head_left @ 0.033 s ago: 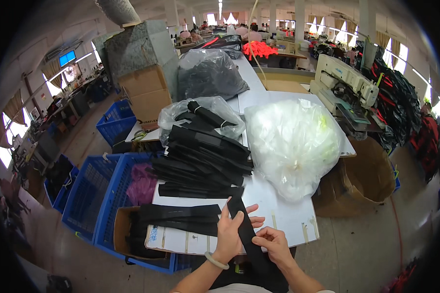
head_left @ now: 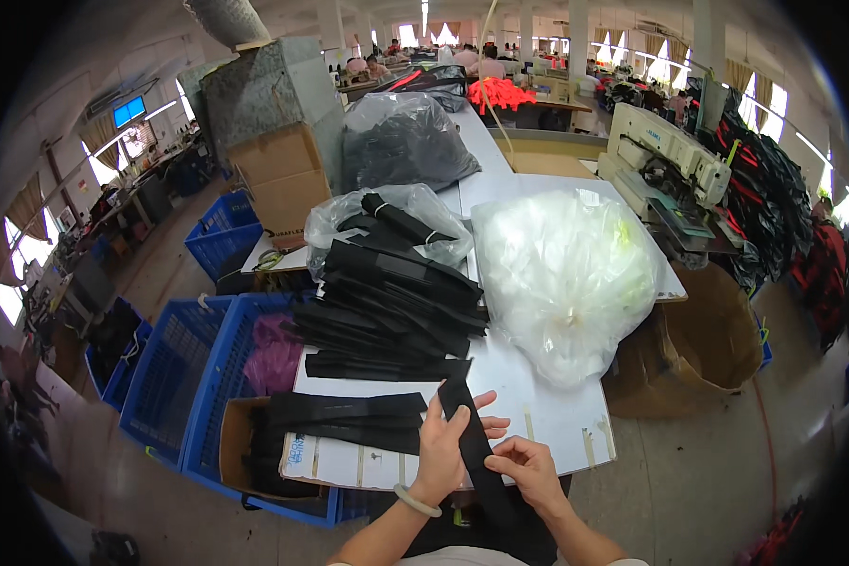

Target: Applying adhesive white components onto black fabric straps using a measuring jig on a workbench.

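A long black fabric strip [head_left: 474, 436] slants between my two hands over the near edge of the white tabletop [head_left: 547, 424]. My left hand [head_left: 441, 441] grips its upper part, thumb on top and some fingers stretched out past the far side. Lower down, my right hand [head_left: 524, 469] pinches the strip's edge between thumb and fingers. The strip's lower end hangs toward my lap. Beyond my hands lies a pile of black strips [head_left: 396, 302], layered flat. More black strips [head_left: 349, 417] lie to the left, reaching over a cardboard box.
A full clear plastic bag [head_left: 566, 283] stands on the table's right side. Behind the pile sit an opened bag [head_left: 415, 212] and a grey-filled bag [head_left: 406, 146]. Blue crates [head_left: 174, 368] and a small cardboard box [head_left: 236, 443] flank the left. A sewing machine [head_left: 665, 156] stands back right.
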A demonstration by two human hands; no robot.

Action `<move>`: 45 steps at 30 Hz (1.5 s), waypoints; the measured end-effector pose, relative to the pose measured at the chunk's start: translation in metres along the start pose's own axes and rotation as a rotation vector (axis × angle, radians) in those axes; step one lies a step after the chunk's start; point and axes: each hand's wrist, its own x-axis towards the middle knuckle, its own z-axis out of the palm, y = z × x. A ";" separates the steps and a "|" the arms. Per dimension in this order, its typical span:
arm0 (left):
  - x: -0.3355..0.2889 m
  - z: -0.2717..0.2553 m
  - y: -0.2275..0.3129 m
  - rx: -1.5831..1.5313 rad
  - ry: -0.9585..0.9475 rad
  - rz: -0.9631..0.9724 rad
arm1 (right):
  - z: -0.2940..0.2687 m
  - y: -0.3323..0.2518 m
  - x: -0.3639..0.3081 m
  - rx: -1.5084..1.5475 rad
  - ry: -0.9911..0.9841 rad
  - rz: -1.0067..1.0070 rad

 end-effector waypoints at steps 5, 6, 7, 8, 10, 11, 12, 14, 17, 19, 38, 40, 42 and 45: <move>-0.006 0.001 -0.011 0.725 -0.073 0.310 | 0.007 -0.048 0.021 -0.586 0.300 -0.469; -0.009 0.002 -0.009 0.932 -0.138 0.311 | 0.015 -0.062 0.024 -0.610 0.306 -0.515; -0.012 0.006 -0.008 0.980 -0.153 0.279 | 0.023 -0.071 0.028 -0.669 0.297 -0.556; -0.013 0.004 -0.009 0.981 -0.153 0.268 | 0.030 -0.076 0.031 -0.722 0.279 -0.559; -0.010 0.000 -0.010 1.183 -0.235 0.552 | 0.033 -0.074 0.034 -0.746 0.270 -0.528; -0.012 0.001 -0.008 1.216 -0.209 0.532 | 0.033 -0.075 0.033 -0.745 0.275 -0.526; -0.014 0.003 -0.006 1.216 -0.212 0.528 | 0.033 -0.077 0.031 -0.705 0.250 -0.509; -0.018 0.006 -0.002 1.139 -0.194 0.481 | 0.032 -0.078 0.029 -0.665 0.226 -0.487; -0.024 0.007 0.006 1.029 -0.203 0.337 | 0.023 -0.079 0.026 -0.363 0.063 -0.254; -0.019 0.001 0.004 0.909 -0.178 0.211 | 0.021 -0.082 0.025 -0.255 0.048 -0.191; -0.017 -0.012 0.015 0.161 -0.518 -0.252 | 0.019 -0.120 0.008 0.058 -0.149 -0.092; -0.018 -0.015 0.017 0.025 -0.590 -0.349 | 0.021 -0.127 0.005 -0.073 -0.235 -0.125; -0.021 -0.018 0.016 0.059 -0.565 -0.380 | 0.023 -0.128 0.003 -0.079 -0.242 -0.069; -0.022 -0.019 0.018 0.080 -0.537 -0.296 | 0.026 -0.129 -0.001 -0.119 -0.242 -0.151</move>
